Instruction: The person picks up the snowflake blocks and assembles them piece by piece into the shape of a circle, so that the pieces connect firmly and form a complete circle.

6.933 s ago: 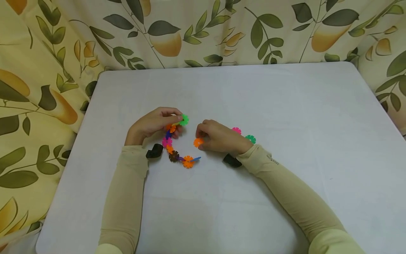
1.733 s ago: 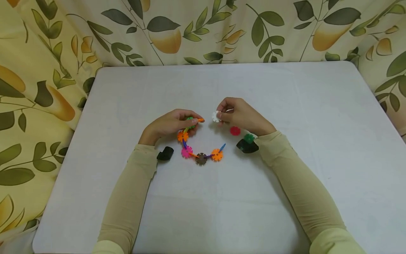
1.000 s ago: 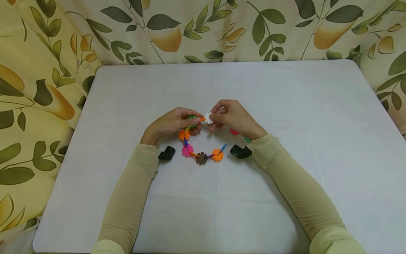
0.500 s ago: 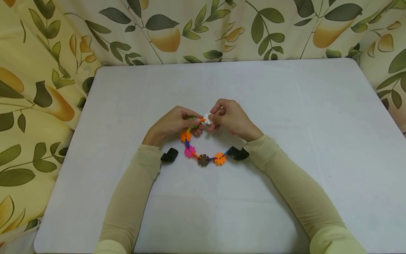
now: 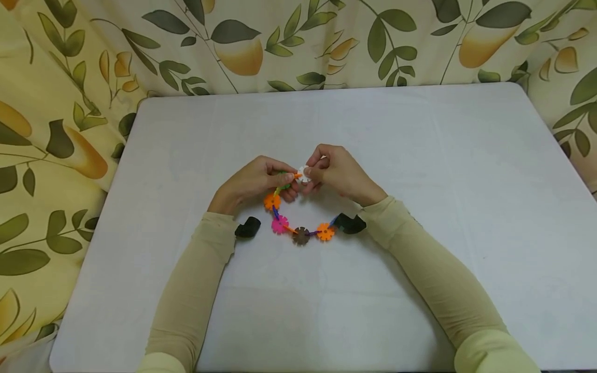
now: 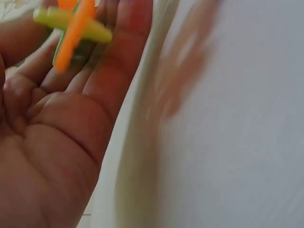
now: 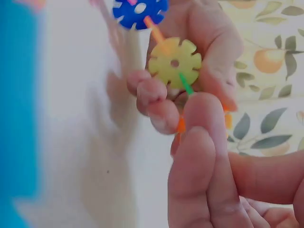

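A curved chain of slotted plastic snowflake discs hangs from my left hand (image 5: 249,178), which pinches its upper end by the green disc (image 5: 283,181) and an edge-on orange disc (image 6: 76,35). Below run another orange disc (image 5: 272,201), a blue disc (image 7: 137,10), a pink disc (image 5: 280,224), a brown disc (image 5: 300,236) and an orange disc (image 5: 325,232). In the right wrist view a yellow disc (image 7: 164,64) sits between the blue and green ones. My right hand (image 5: 342,173) pinches a white disc (image 5: 303,174) against the end orange disc; whether their slots interlock I cannot tell.
Beside the wrists are two black camera pieces, one at the left (image 5: 247,227) and one at the right (image 5: 350,224), which overlaps the chain's light blue end. My right forearm hides the loose discs. A leaf-patterned curtain (image 5: 289,52) borders the white table (image 5: 396,129).
An orange disc from my right hand has joined the chain's end. My right hand then brought a white disc left against it. The loose red and green discs are now covered by my right arm.
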{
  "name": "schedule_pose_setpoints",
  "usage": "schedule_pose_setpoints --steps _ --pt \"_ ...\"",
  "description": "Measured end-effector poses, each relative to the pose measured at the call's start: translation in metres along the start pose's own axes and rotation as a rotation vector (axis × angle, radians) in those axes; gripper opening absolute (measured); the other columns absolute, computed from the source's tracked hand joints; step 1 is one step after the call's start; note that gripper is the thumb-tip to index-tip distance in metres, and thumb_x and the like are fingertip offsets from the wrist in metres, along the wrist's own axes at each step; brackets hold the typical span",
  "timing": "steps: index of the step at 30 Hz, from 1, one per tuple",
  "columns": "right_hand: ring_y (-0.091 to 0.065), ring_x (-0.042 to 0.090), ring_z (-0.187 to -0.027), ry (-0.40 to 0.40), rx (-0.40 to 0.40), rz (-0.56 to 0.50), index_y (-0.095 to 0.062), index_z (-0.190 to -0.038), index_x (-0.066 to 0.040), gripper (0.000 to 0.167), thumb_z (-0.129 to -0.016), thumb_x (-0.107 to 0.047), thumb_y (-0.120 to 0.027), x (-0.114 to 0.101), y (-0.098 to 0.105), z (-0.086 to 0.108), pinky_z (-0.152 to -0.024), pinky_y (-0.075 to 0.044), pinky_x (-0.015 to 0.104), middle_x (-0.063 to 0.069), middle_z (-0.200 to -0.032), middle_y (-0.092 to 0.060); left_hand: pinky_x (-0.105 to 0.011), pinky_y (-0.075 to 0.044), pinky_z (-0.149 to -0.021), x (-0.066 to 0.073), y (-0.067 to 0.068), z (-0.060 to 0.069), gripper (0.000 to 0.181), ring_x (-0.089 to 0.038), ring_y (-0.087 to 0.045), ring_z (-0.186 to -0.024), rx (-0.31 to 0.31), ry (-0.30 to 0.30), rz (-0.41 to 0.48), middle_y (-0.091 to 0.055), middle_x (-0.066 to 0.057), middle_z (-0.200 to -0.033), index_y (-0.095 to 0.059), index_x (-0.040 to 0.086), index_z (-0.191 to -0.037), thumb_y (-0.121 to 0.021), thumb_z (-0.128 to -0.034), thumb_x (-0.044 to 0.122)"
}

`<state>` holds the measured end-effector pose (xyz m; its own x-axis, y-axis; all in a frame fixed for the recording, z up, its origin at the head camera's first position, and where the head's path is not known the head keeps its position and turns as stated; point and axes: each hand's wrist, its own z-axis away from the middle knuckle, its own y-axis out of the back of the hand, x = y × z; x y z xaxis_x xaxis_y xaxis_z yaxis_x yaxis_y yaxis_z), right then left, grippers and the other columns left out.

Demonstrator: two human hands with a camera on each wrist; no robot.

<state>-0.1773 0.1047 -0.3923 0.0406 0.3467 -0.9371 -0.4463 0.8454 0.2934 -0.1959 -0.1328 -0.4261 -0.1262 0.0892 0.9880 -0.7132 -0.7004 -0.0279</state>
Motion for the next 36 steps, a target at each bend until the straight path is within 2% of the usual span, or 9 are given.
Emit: schedule_pose_setpoints --steps 1,4,7,11,16,21,28,33,36 --pt "-0.078 0.03 -0.076 -0.005 -0.009 -0.012 -0.058 -0.108 0.005 0.009 -0.105 -0.001 -0.064 0.0 0.0 -0.001 -0.053 -0.053 0.029 0.019 -0.087 -0.077 -0.04 -0.063 -0.085 0.001 0.001 0.001 0.027 -0.028 -0.075 -0.081 -0.011 0.004 -0.002 -0.076 -0.023 -0.102 -0.065 -0.018 -0.128 -0.054 -0.1103 -0.002" --pt "-0.078 0.032 -0.078 -0.009 -0.037 -0.054 -0.058 -0.11 0.007 0.011 -0.104 -0.001 -0.064 0.0 0.0 -0.001 -0.074 -0.063 0.039 0.021 -0.09 -0.077 -0.038 -0.062 -0.083 0.003 0.004 0.004 0.028 -0.027 -0.073 -0.082 -0.027 0.035 0.001 -0.076 -0.022 -0.103 -0.066 -0.015 -0.128 -0.056 -0.1103 0.003" --pt "-0.078 0.033 -0.081 -0.006 -0.049 -0.036 -0.062 -0.111 0.005 0.011 -0.105 -0.003 -0.064 0.0 0.003 -0.001 -0.078 -0.063 0.042 0.02 -0.091 -0.078 -0.037 -0.062 -0.081 0.005 0.005 0.005 0.027 -0.027 -0.07 -0.081 -0.017 0.065 0.0 -0.074 -0.021 -0.102 -0.068 -0.01 -0.125 -0.06 -0.1093 0.011" --pt "-0.077 0.033 -0.088 0.01 -0.037 0.061 -0.069 -0.114 0.003 0.015 -0.106 -0.008 -0.063 0.0 0.015 0.0 -0.081 -0.061 0.039 0.018 -0.098 -0.078 -0.034 -0.059 -0.077 0.006 0.008 0.007 0.028 -0.027 -0.067 -0.078 0.015 0.081 -0.029 -0.071 -0.02 -0.098 -0.066 -0.005 -0.127 -0.063 -0.1082 0.015" --pt "-0.071 0.03 -0.093 0.013 0.0 0.224 -0.072 -0.115 0.002 0.019 -0.104 -0.012 -0.066 0.004 0.038 0.003 -0.08 -0.056 0.032 0.017 -0.102 -0.076 -0.036 -0.06 -0.08 0.004 0.017 0.011 0.033 -0.028 -0.068 -0.079 0.061 0.082 -0.044 -0.071 -0.02 -0.098 -0.063 0.0 -0.138 -0.063 -0.1077 0.013" --pt "-0.066 0.027 -0.098 0.004 -0.01 0.303 -0.073 -0.117 -0.001 0.022 -0.104 -0.018 -0.068 0.009 0.053 0.007 -0.088 -0.05 0.034 0.015 -0.105 -0.074 -0.037 -0.06 -0.081 0.001 0.024 0.015 0.028 -0.029 -0.069 -0.077 0.098 0.07 -0.035 -0.073 -0.022 -0.103 -0.064 -0.001 -0.133 -0.062 -0.1087 0.014" --pt "-0.064 0.026 -0.102 -0.037 -0.078 0.41 -0.072 -0.119 -0.003 0.022 -0.105 -0.019 -0.068 0.018 0.06 0.014 -0.094 -0.049 0.043 0.01 -0.108 -0.073 -0.027 -0.054 -0.074 -0.004 0.029 0.018 0.018 -0.021 -0.069 -0.084 0.18 0.078 -0.062 -0.073 -0.014 -0.102 -0.07 0.002 -0.117 -0.064 -0.1082 0.016" --pt "-0.061 0.029 -0.099 -0.033 -0.14 0.439 -0.07 -0.12 0.0 0.024 -0.1 -0.013 -0.074 0.02 0.065 0.015 -0.088 -0.049 0.039 0.012 -0.109 -0.069 -0.027 -0.052 -0.071 -0.004 0.032 0.02 0.015 -0.021 -0.069 -0.082 0.177 0.069 -0.054 -0.074 -0.014 -0.097 -0.07 0.001 -0.112 -0.066 -0.1066 0.014" --pt "-0.056 0.031 -0.104 -0.046 -0.173 0.468 -0.07 -0.12 -0.001 0.027 -0.097 -0.012 -0.078 0.021 0.067 0.013 -0.091 -0.047 0.041 0.014 -0.114 -0.065 -0.026 -0.051 -0.071 -0.004 0.032 0.021 0.015 -0.02 -0.068 -0.083 0.178 0.068 -0.061 -0.073 -0.014 -0.096 -0.071 0.001 -0.112 -0.066 -0.1065 0.015"
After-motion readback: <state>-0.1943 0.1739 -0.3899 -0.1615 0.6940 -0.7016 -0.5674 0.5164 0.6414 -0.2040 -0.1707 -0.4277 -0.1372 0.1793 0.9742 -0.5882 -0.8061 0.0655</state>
